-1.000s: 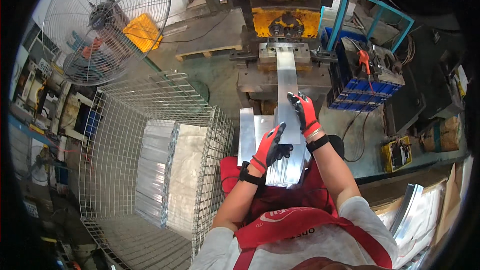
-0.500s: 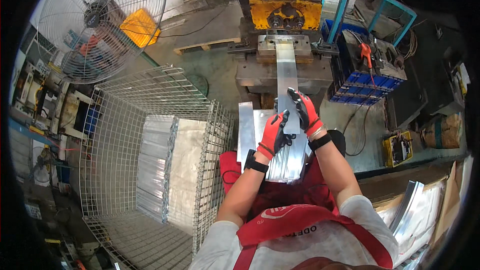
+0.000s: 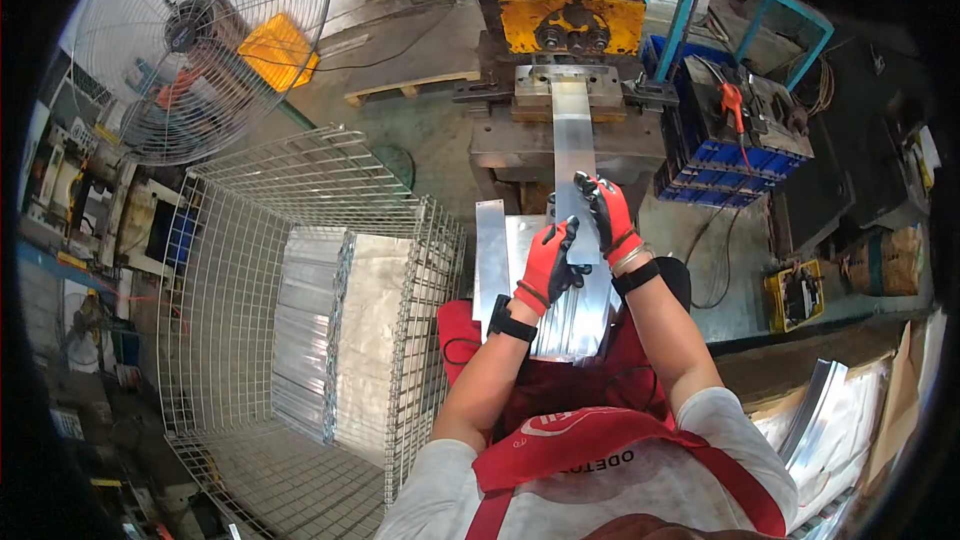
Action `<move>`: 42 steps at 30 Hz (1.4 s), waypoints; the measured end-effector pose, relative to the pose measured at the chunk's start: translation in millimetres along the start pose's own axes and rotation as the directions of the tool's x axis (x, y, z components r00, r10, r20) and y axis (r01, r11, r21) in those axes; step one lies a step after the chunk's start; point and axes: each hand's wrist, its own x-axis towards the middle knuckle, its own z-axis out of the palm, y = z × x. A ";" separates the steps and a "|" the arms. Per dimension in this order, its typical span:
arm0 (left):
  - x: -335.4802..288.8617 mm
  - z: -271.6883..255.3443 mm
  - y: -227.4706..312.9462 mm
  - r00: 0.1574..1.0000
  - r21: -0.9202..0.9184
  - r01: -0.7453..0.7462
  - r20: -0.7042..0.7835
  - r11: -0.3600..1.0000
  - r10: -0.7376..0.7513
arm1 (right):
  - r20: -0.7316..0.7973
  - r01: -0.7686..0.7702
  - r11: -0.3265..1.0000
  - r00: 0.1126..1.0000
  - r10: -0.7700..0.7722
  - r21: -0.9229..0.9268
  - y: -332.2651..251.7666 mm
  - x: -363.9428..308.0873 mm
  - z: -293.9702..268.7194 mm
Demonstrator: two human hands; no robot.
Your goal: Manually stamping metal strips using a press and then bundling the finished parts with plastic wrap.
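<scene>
A long, flat metal strip (image 3: 574, 152) runs from between my hands to the die (image 3: 603, 90) of a press (image 3: 520, 25), its far end lying in the die. Both hands wear red gloves with dark palms and fingertips. My right hand (image 3: 612, 218) grips the strip's right edge near its close end. On the other edge, my left hand (image 3: 547, 265) has its fingers closed around the strip, partly hidden by the glove itself. Below them, a stack of shiny metal strips (image 3: 570, 335) rests at my lap, with one strip (image 3: 491, 250) lying apart at its left.
To my left stands a wire mesh basket (image 3: 425, 285) holding stacked metal strips (image 3: 303, 315). A big caged fan (image 3: 190, 25) is beyond it. Blue crates (image 3: 700, 175) with tools on top sit right of the press, and a yellow bin (image 3: 795, 295) is nearer on the right.
</scene>
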 end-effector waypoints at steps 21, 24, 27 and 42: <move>3.8 -3.7 -4.1 0.999 0.042 -0.012 -0.037 0.999 0.014 | 0.031 0.194 0.973 0.981 -0.192 -0.128 -3.9 -3.0 4.9; 5.1 -4.2 -4.8 0.999 0.031 -0.014 -0.034 0.999 0.015 | 0.007 0.115 0.990 0.993 -0.115 -0.084 -2.5 -2.0 4.6; 3.6 -7.3 -4.2 0.997 0.143 -0.072 0.031 0.987 0.068 | -0.003 0.097 0.993 0.995 -0.097 -0.074 -1.0 -0.8 2.5; 4.7 -4.3 -3.3 0.996 0.060 -0.082 0.040 0.995 0.080 | -0.008 0.122 0.987 0.992 -0.124 -0.104 -3.6 -1.7 5.3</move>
